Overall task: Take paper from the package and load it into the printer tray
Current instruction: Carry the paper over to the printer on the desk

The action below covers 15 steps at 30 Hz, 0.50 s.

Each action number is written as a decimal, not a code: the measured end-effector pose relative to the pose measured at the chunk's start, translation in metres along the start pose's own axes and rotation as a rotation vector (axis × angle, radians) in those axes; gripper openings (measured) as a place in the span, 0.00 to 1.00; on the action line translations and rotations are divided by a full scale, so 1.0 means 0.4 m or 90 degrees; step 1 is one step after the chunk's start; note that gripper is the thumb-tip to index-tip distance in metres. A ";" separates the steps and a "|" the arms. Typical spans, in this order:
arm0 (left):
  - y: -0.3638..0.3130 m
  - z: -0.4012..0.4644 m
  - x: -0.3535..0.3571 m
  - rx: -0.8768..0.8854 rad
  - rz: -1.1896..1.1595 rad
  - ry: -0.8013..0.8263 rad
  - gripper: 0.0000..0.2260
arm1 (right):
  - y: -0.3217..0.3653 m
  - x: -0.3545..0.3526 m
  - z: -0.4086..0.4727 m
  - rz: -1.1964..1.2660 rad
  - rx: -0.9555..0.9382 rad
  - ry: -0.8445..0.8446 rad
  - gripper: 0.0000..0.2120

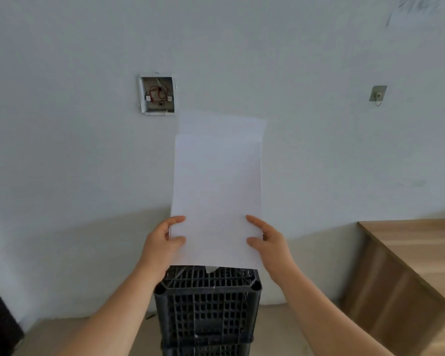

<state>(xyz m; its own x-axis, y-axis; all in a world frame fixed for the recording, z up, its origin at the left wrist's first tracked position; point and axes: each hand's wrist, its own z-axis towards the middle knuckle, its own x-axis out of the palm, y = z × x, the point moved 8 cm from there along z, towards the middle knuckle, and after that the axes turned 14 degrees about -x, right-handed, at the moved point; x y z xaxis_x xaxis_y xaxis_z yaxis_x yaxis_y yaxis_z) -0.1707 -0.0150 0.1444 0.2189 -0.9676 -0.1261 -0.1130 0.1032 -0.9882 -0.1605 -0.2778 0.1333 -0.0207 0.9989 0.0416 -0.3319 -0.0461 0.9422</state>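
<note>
Holding a sheaf of white paper (217,191) upright in front of the wall (88,150), above a black lattice crate (207,307); left hand (162,242) and right hand (267,241) each pinching a lower side edge, thumbs on the near face. Top sheets slipping out of line. Seemingly mid-carry: paper out of the package, not yet loaded. No printer or tray in view. Next, probably: squaring the stack, then turning toward the tray. Wooden worktop (416,247) off to the right.
</note>
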 end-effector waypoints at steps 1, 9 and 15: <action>-0.001 0.017 0.003 -0.005 0.001 0.005 0.24 | -0.009 0.002 0.014 -0.009 0.006 -0.011 0.25; -0.014 0.128 0.056 -0.008 0.001 0.057 0.24 | -0.044 -0.014 0.084 -0.072 0.007 -0.110 0.25; -0.008 0.184 0.182 -0.015 -0.010 0.137 0.22 | -0.048 -0.120 0.077 -0.096 0.015 -0.201 0.25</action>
<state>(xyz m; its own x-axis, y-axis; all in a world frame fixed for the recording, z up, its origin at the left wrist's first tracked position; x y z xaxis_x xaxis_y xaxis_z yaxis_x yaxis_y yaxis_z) -0.0830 -0.0687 0.1320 0.0090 -0.9962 -0.0863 -0.1340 0.0843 -0.9874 -0.1240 -0.3247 0.1236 0.3205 0.9472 -0.0013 -0.2875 0.0986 0.9527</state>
